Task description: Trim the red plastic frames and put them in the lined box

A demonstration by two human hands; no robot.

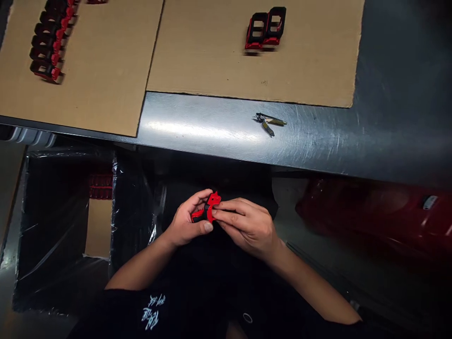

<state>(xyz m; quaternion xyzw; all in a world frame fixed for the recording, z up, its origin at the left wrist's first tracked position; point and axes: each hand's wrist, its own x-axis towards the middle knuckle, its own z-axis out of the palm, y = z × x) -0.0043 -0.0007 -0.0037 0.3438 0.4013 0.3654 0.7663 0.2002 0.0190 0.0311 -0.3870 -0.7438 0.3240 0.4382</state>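
Note:
Both hands are held low, in front of my body and below the table edge. My left hand [187, 221] and my right hand [247, 227] pinch a red plastic part [213, 203] between fingers and thumbs. A black piece sits at its middle, partly hidden by my fingers. Up on the cardboard, a pair of black-and-red plastic frames [265, 28] stands apart from a long row of similar parts [47, 40] at the far left. A small metal hand tool [269, 123] lies on the steel tabletop, out of reach of neither hand's grip.
Two cardboard sheets [247, 52] cover the back of the steel table [212, 132], whose front edge runs just beyond my hands. A black plastic-lined bin [52, 226] stands at lower left, with red parts inside. A large blurred red object [367, 212] sits at right.

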